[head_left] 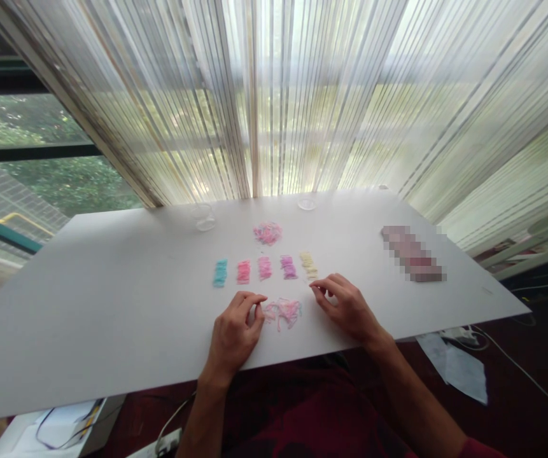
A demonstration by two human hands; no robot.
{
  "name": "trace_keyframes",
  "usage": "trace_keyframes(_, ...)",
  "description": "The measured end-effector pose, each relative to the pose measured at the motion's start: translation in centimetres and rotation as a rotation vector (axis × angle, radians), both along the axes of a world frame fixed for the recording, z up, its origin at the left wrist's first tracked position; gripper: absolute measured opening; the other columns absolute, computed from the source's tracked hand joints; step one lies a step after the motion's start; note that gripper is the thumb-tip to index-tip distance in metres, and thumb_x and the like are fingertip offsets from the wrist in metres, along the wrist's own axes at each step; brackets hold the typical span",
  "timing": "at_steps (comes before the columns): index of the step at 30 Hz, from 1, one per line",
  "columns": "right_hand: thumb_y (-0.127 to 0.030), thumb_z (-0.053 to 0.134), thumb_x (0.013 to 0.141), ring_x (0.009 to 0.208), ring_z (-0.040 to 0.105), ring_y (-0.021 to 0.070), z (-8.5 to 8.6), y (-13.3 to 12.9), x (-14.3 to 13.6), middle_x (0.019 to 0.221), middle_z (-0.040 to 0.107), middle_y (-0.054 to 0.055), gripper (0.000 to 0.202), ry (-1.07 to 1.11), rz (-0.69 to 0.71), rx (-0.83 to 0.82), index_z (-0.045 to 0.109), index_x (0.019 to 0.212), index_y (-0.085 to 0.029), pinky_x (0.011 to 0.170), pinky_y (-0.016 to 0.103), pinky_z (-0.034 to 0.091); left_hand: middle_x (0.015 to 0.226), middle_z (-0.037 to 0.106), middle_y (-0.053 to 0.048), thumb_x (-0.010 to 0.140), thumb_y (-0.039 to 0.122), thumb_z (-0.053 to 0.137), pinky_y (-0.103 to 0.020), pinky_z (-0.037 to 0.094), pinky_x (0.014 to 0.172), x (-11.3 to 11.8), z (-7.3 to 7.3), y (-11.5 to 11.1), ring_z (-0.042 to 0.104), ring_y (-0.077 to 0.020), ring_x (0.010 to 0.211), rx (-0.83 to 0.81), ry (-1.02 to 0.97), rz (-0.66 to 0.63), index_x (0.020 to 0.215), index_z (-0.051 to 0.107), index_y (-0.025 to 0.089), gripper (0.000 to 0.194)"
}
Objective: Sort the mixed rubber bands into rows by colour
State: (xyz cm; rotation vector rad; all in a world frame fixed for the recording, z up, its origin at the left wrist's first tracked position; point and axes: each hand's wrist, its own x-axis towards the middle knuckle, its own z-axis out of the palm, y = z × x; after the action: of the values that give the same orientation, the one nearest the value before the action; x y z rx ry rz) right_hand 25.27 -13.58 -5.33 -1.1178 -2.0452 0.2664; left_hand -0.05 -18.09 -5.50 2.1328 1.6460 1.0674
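Note:
My left hand (233, 326) is at the left edge of a loose pile of thin pink, lilac and blue pieces (288, 312). Its thumb and forefinger are close together; anything between them is too small to make out. With its fingertips pinched, my right hand (345, 302) touches or nearly touches the lower end of a pale yellow row (309, 266). What the pinch holds is unclear. Left of that row lie similar small strips in a purple row (288, 267), a light pink row (265, 268), a coral pink row (244, 272) and a turquoise row (220, 273).
A mixed-colour heap (268, 233) lies beyond the rows on the white table (125, 305). Farther back are a clear cup (204, 219) and a clear round lid or dish (307, 204). A blurred-out object (412, 254) lies at right. Striped curtains (278, 95) hang behind.

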Motion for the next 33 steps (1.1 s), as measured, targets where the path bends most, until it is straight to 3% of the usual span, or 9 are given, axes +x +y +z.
trace_keyframes(4, -0.018, 0.057, 0.096, 0.076, 0.063, 0.0181, 0.5, -1.4, -1.8, 0.08, 0.066, 0.003, 0.015, 0.067, 0.11, -0.063, 0.071, 0.097, -0.023, 0.072, 0.031, 0.054, 0.097, 0.068, -0.003, 0.094, 0.022, 0.054, -0.025, 0.055, 0.064, -1.5, 0.6, -0.3, 0.06, -0.012, 0.065, -0.063, -0.075, -0.055, 0.104, 0.07, 0.021, 0.019)
trace_keyframes(10, -0.02, 0.06, 0.096, 0.076, 0.063, 0.0165, 0.4, -2.3, -3.7, 0.08, 0.067, 0.003, 0.013, 0.142, 0.17, -0.123, 0.072, 0.097, -0.023, 0.071, 0.028, 0.054, 0.098, 0.068, -0.003, 0.093, 0.027, 0.059, -0.026, 0.055, 0.065, -2.0, 1.1, -0.8, 0.06, -0.0121, 0.063, -0.106, 0.047, -0.084, 0.104, 0.071, 0.022, 0.018)
trace_keyframes(20, -0.02, 0.061, 0.095, 0.076, 0.061, 0.0168, -0.4, -2.3, -3.8, 0.079, 0.063, 0.002, 0.011, 0.11, 0.163, -0.14, 0.072, 0.095, -0.022, 0.071, 0.029, 0.053, 0.096, 0.067, -0.002, 0.094, 0.03, 0.061, -0.026, 0.053, 0.067, -0.7, 0.5, -0.6, 0.066, -0.0157, 0.074, -0.056, 0.164, -0.007, 0.099, 0.072, 0.025, 0.013)
trace_keyframes(33, -0.02, 0.062, 0.095, 0.076, 0.062, 0.0162, -0.3, -2.3, -3.9, 0.08, 0.063, 0.002, 0.01, 0.138, 0.162, -0.15, 0.072, 0.095, -0.021, 0.072, 0.028, 0.053, 0.097, 0.066, -0.001, 0.096, 0.033, 0.062, -0.025, 0.051, 0.067, -1.1, 0.5, -0.8, 0.058, -0.0116, 0.065, -0.074, 0.051, -0.058, 0.099, 0.072, 0.024, 0.014)
